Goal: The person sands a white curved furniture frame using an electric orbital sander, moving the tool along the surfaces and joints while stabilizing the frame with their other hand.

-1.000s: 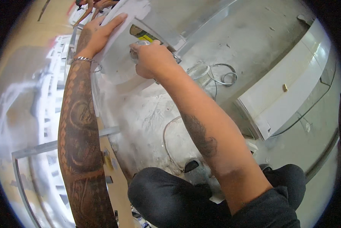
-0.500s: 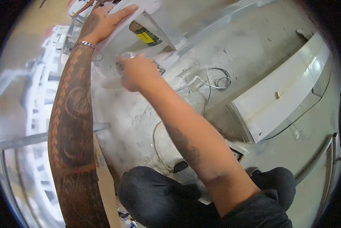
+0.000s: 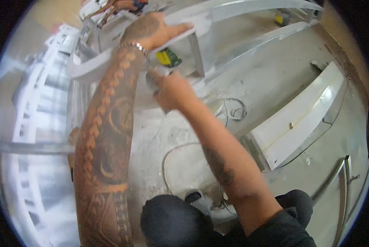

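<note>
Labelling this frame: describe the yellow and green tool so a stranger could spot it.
Start at the white curved panel along the top, which the left hand presses flat. Just under that panel's edge, above the right hand, sits the yellow and green tool. It is the only brightly coloured thing among white, dusty parts.

White panel (image 3: 110,61), yellow-green tool (image 3: 168,57), silver bracelet (image 3: 133,46), grey floor (image 3: 275,74), white cable (image 3: 233,111)

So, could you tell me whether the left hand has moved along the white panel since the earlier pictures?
No. The left hand still presses flat on the white panel, above the yellow-green tool; only the camera view shifted.
</note>
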### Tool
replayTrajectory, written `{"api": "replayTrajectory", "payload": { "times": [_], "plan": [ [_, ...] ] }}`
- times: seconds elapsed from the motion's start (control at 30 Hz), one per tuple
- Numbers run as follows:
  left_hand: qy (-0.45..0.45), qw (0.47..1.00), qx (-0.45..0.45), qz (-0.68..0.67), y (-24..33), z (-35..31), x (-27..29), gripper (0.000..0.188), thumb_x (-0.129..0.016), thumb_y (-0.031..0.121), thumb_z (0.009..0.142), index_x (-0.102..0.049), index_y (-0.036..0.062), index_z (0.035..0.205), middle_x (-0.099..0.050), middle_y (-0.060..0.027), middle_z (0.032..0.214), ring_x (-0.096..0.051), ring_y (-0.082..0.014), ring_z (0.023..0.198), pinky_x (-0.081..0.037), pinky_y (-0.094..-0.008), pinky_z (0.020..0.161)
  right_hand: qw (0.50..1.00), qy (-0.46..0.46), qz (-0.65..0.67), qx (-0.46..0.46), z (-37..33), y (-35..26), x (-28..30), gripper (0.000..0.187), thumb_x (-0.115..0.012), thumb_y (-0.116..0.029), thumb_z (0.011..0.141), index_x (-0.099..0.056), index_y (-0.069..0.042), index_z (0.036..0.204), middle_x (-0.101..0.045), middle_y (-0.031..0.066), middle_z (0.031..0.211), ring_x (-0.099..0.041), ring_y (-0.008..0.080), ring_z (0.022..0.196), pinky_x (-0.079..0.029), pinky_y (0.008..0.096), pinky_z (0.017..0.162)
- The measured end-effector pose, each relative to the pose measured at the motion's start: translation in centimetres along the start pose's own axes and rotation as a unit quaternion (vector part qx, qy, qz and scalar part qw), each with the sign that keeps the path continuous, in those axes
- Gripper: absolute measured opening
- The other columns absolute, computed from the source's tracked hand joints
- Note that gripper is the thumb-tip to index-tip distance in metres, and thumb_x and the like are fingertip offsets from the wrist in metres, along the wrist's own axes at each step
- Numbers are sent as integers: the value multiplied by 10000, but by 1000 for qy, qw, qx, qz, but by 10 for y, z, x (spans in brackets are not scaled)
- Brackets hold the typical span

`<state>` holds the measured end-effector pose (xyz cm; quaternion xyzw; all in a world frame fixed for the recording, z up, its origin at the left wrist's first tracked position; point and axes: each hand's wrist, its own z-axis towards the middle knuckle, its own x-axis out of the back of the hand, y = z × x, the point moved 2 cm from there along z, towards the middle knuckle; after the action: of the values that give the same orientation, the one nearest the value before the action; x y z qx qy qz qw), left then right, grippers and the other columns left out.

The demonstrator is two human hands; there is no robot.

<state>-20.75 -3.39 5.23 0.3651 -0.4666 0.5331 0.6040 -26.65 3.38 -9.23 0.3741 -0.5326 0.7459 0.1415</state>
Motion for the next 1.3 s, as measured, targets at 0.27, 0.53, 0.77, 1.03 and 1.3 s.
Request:
{"api": "replayTrajectory", "payload": {
  "times": [0.27, 0.53, 0.77, 1.03, 1.3],
  "plan": [
    [-23, 999, 6, -27, -1, -6, 11, 826, -630, 730, 784, -634, 65, 1275, -661, -210, 1241, -644, -333, 1159, -501, -467, 984, 999, -18, -15, -23, -15, -31, 10, 735, -628, -151, 801, -409, -231, 1497, -551, 336, 1159, -657, 479, 956, -555, 478, 846],
    [-22, 994, -19, -103, -6, -12, 18, 829, -657, 672, 797, -553, 88, 1376, -645, -198, 1278, -626, -355, 1180, -482, -462, 1008, 997, 24, -47, -61, -37, -4, 41, 799, -661, -161, 766, -382, -218, 1513, -564, 337, 1147, -632, 515, 953, -531, 490, 880],
    [-68, 989, -18, -131, -2, -13, 26, 759, -670, 622, 807, -582, 83, 1334, -668, -183, 1234, -643, -326, 1149, -488, -443, 994, 974, 77, 196, -79, -106, 15, 87, 737, -621, 24, 766, -432, -51, 1474, -664, 215, 1207, -647, 250, 1081, -517, 349, 908],
    [-75, 989, -4, -126, -6, -15, 29, 706, -691, 602, 796, -638, 58, 1244, -687, -173, 1197, -651, -296, 1146, -492, -434, 993, 929, 321, 53, -177, -159, -16, 225, 590, -682, 7, 816, -525, 17, 1384, -684, 135, 1130, -669, 194, 938, -564, 344, 814],
    [-41, 992, -16, -121, -17, -18, 22, 707, -712, 596, 760, -672, 20, 1167, -718, -195, 1091, -683, -351, 1065, -526, -446, 946, 926, 353, -124, -50, -47, -68, 303, 672, -725, -178, 837, -500, -188, 1470, -635, 50, 827, -509, 98, 603, -437, 259, 538]
  ]
}}
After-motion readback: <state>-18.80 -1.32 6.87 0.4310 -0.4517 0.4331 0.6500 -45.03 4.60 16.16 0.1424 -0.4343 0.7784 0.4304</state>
